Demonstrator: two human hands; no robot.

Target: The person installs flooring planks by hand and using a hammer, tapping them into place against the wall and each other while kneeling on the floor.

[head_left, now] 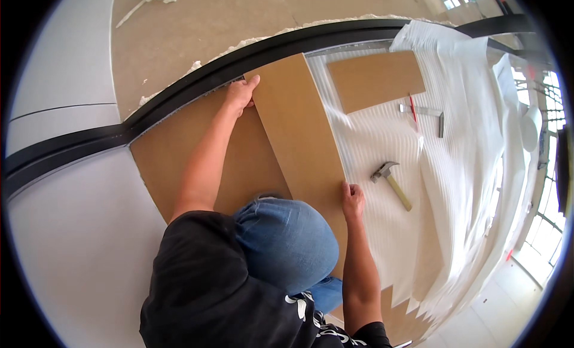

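Note:
My left hand [239, 95] grips the upper left corner of a long tan plank [287, 115], near a black metal frame [275, 34]. My right hand [353, 200] holds the plank's right edge lower down, fingers curled on it. The plank lies slightly angled over tan boards [179, 133] on the floor; my jeans-clad knee covers part of them. Just right of my right hand a claw hammer [394, 186] with a pale handle rests on white foam underlay [454, 198].
A short tan board [373, 79], a red pencil [413, 107] and a metal square [440, 124] lie on the underlay. A white wall [66, 246] stands at the left. Beyond the frame is rough concrete floor [197, 19] with white scraps. Bright windows line the far right.

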